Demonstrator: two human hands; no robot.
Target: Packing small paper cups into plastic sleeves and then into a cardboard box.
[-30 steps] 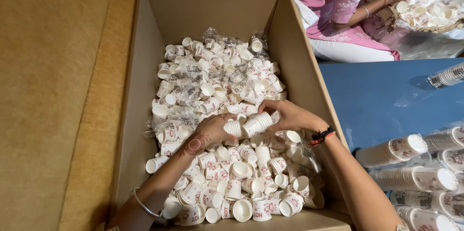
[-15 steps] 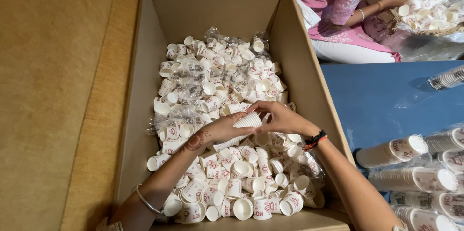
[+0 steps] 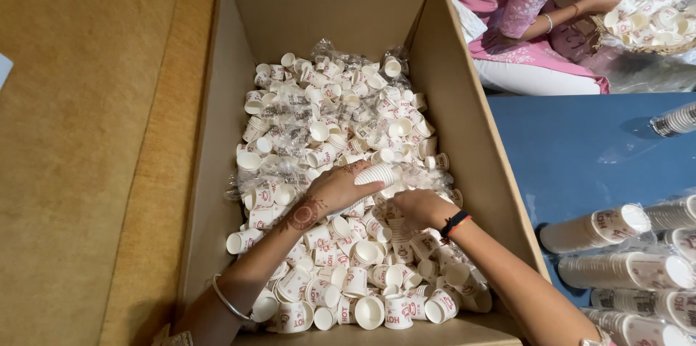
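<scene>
Fingers (image 3: 360,188) of the left hand (image 3: 335,190) curled around a small stack of paper cups (image 3: 376,173), held just above the heap in the cardboard box (image 3: 475,128); beside it, the right hand (image 3: 420,208) dug loosely curled into loose cups (image 3: 330,118), grip unclear.

Tall brown cardboard box (image 3: 464,121): walls block sideways entry; open from above. Loose small white paper cups (image 3: 326,121) cover its floor. Bare floor strip at far wall.
</scene>
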